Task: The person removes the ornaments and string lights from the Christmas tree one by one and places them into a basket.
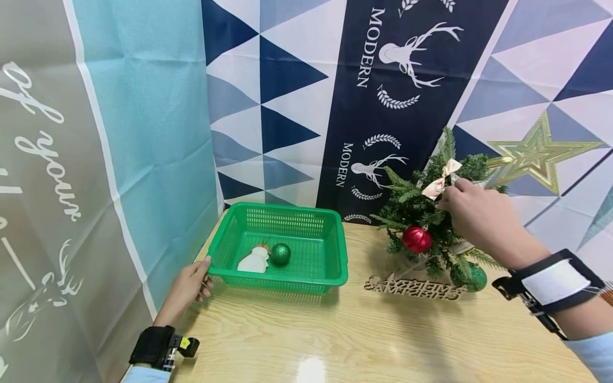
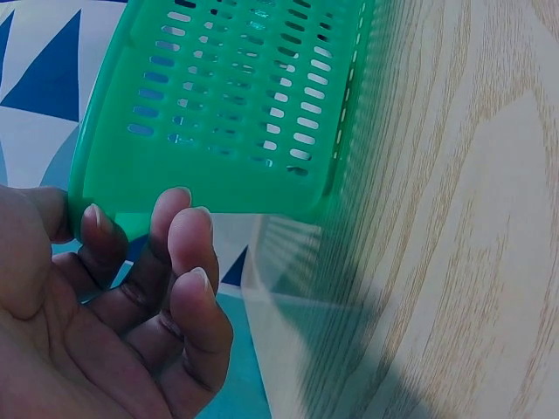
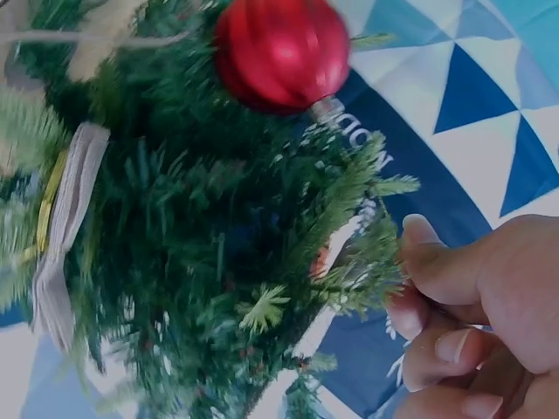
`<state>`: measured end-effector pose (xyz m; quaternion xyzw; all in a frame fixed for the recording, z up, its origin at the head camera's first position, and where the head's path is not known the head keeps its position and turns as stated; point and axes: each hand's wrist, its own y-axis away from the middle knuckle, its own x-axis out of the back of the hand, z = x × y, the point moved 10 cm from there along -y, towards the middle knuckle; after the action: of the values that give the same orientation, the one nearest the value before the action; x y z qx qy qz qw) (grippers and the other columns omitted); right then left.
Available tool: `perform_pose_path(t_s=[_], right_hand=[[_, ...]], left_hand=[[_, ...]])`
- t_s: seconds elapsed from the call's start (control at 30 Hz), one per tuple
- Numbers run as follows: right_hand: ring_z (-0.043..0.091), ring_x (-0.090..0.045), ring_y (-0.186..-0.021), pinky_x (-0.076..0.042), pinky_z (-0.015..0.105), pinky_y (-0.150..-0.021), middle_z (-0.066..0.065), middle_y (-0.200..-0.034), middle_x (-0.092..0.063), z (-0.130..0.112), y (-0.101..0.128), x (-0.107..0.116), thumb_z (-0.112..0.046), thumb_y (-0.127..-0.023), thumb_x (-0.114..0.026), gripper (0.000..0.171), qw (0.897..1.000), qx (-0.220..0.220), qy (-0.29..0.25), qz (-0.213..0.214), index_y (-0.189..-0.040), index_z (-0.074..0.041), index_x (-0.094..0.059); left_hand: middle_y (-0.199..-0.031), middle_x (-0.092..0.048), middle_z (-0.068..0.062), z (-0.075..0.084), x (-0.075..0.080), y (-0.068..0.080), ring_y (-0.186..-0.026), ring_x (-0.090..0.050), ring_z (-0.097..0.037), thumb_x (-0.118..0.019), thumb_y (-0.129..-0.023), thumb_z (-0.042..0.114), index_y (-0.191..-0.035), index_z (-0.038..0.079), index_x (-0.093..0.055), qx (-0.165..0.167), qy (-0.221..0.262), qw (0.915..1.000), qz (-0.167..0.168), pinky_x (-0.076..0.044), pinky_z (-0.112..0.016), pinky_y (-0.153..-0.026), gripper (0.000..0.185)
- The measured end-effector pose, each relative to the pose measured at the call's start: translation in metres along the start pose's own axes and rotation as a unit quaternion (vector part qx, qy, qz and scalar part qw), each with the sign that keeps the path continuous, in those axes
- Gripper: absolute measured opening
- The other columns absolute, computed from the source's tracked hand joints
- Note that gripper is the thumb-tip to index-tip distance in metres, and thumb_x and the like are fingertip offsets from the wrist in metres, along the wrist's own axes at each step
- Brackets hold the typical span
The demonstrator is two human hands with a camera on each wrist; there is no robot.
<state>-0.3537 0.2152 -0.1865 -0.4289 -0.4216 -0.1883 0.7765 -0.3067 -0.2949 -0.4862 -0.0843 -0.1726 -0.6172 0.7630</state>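
My left hand (image 1: 190, 282) holds the near left corner of a green plastic basket (image 1: 342, 250), thumb at the rim and fingers loosely curled under it. Inside the basket lie a white snowman-shaped piece (image 1: 254, 260) and a glittery green ball (image 1: 280, 254). On the right, my right hand (image 1: 479, 213) is up at a small Christmas tree (image 1: 402, 213), beside a cream bow (image 1: 433, 188). In the right wrist view, its thumb and forefinger pinch at a green branch tip (image 3: 384, 262). A red ball (image 1: 417, 239) hangs below the bow.
A gold star (image 1: 538, 154) sticks out at the tree's upper right. A wooden "Merry Christmas" sign (image 1: 414, 287) and another green ball (image 1: 471, 277) are low at the tree's front. Patterned cloth (image 1: 282, 106) hangs behind the wooden table (image 1: 287, 335).
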Motion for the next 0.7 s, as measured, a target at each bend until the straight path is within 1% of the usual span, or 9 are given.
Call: perform_pose_path(t_s=[0.1,0.17,0.23,0.37,0.43,0.5,0.6,0.7], right_hand=[[0.018,-0.05,-0.051,-0.042,0.041,-0.041,0.004,-0.074,-0.057,0.002,0.001,0.0,-0.008,-0.092,-0.076,0.009,0.999,-0.015,-0.033,-0.017,-0.088,-0.004,-0.069],[0.016,-0.053,-0.053,-0.045,0.04,-0.045,0.003,-0.076,-0.064,0.002,0.001,-0.001,-0.008,-0.095,-0.075,0.006,0.997,-0.024,-0.065,-0.03,-0.094,-0.004,-0.07],[0.013,-0.055,-0.054,-0.046,0.037,-0.048,0.003,-0.077,-0.069,0.002,0.001,-0.003,-0.008,-0.097,-0.073,0.005,0.994,-0.031,-0.099,-0.042,-0.096,-0.004,-0.069],[0.009,-0.055,-0.055,-0.046,0.029,-0.05,0.006,-0.081,-0.073,0.003,0.001,-0.01,-0.01,-0.1,-0.07,0.006,0.985,-0.046,-0.151,-0.069,-0.098,-0.004,-0.069],[0.008,-0.054,-0.055,-0.045,0.027,-0.05,0.005,-0.083,-0.074,0.003,0.001,-0.013,-0.011,-0.101,-0.069,0.007,0.983,-0.047,-0.163,-0.074,-0.099,-0.005,-0.069],[0.008,-0.052,-0.053,-0.043,0.027,-0.049,0.004,-0.084,-0.074,0.002,0.001,-0.014,-0.012,-0.102,-0.068,0.007,0.982,-0.042,-0.169,-0.07,-0.099,-0.006,-0.069],[0.006,-0.049,-0.051,-0.04,0.027,-0.048,0.001,-0.085,-0.074,0.0,-0.001,-0.013,-0.011,-0.103,-0.067,0.006,0.983,-0.027,-0.17,-0.059,-0.098,-0.007,-0.068],[0.006,-0.046,-0.05,-0.038,0.027,-0.048,-0.002,-0.084,-0.073,-0.001,0.0,-0.014,-0.01,-0.104,-0.064,0.004,0.985,-0.02,-0.16,-0.065,-0.1,-0.009,-0.066]], left_hand=[[-0.086,-0.065,-0.014,0.001,0.0,0.0,-0.067,-0.062,-0.025,-0.037,-0.109,0.058,-0.102,-0.002,-0.055,-0.001,-0.001,1.0,-0.001,-0.05,-0.035,-0.058,0.063],[-0.086,-0.065,-0.014,0.001,-0.001,0.0,-0.067,-0.062,-0.025,-0.037,-0.11,0.057,-0.102,-0.002,-0.055,-0.001,-0.002,1.0,-0.001,-0.05,-0.035,-0.058,0.062],[-0.086,-0.065,-0.014,0.002,0.0,0.001,-0.066,-0.062,-0.025,-0.037,-0.11,0.057,-0.102,-0.002,-0.055,-0.003,-0.004,1.0,0.001,-0.05,-0.035,-0.058,0.062],[-0.086,-0.065,-0.014,0.003,0.0,0.001,-0.067,-0.062,-0.026,-0.037,-0.109,0.058,-0.103,-0.002,-0.055,-0.007,-0.004,1.0,0.002,-0.05,-0.035,-0.058,0.063],[-0.087,-0.065,-0.014,0.002,0.0,0.001,-0.068,-0.062,-0.026,-0.037,-0.109,0.059,-0.104,-0.002,-0.055,-0.007,-0.003,1.0,0.001,-0.05,-0.035,-0.059,0.064],[-0.088,-0.065,-0.016,0.002,-0.001,0.001,-0.069,-0.062,-0.027,-0.037,-0.109,0.059,-0.105,-0.002,-0.055,-0.006,-0.003,1.0,-0.001,-0.05,-0.035,-0.06,0.064],[-0.089,-0.065,-0.018,0.001,-0.001,0.001,-0.069,-0.062,-0.027,-0.037,-0.109,0.06,-0.107,-0.002,-0.056,-0.006,-0.002,1.0,-0.003,-0.05,-0.036,-0.06,0.065],[-0.089,-0.064,-0.017,0.003,-0.002,0.002,-0.07,-0.062,-0.028,-0.037,-0.109,0.059,-0.108,-0.003,-0.056,-0.009,-0.003,0.9999,-0.005,-0.05,-0.036,-0.061,0.064]])
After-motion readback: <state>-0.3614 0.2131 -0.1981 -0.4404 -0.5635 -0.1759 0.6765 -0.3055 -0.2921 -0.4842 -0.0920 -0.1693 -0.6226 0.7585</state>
